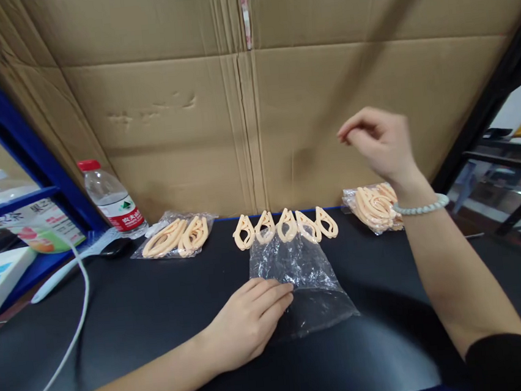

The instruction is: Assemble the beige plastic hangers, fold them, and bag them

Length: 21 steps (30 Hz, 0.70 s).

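A clear plastic bag (308,258) lies flat on the black tabletop. My left hand (254,319) rests on its left side, fingers stretched out and close together, thumb hidden. Several beige teardrop-shaped plastic pieces (286,225), which look like folded travel hangers, stand in a row at the bag's far end; some sit behind or under its film. My right hand (382,141) is raised at the right, before the cardboard, slightly blurred. Its fingers are curled in toward the thumb, and nothing shows in them. A bagged bundle of the same pieces (375,209) lies below and behind it.
Another bagged set of pieces (176,235) lies at the back left, beside a red-capped water bottle (116,200). A white cable (83,298) and a light-blue handle (65,272) lie at the left. Cardboard (166,124) walls off the back; blue (46,142) and black frame bars flank the table.
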Each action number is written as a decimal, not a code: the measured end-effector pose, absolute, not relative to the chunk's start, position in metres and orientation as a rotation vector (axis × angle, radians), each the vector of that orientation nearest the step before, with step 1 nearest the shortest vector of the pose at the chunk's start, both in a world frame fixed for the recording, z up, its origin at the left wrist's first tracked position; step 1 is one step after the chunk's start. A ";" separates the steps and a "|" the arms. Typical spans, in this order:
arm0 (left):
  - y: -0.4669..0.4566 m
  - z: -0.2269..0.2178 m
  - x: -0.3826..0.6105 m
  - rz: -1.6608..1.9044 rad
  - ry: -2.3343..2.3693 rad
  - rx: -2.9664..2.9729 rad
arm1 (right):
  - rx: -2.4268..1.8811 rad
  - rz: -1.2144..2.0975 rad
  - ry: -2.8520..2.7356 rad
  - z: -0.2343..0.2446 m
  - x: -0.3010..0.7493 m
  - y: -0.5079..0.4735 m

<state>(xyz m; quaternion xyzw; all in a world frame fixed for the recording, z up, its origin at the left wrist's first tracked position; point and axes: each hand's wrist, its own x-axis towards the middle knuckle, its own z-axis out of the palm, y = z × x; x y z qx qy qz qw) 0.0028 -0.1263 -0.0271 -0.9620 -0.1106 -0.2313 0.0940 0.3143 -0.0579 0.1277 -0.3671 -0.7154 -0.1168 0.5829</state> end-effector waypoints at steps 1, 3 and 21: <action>-0.127 -0.028 0.003 -0.682 -0.333 -2.875 | -0.980 -0.161 -1.828 0.120 0.317 -0.047; -0.127 -0.029 0.003 -0.682 -0.349 -2.914 | -1.208 -0.080 -2.035 0.100 0.324 -0.023; -0.124 -0.029 0.002 -0.730 -0.290 -3.037 | -1.434 -0.084 -2.642 -0.012 0.355 -0.032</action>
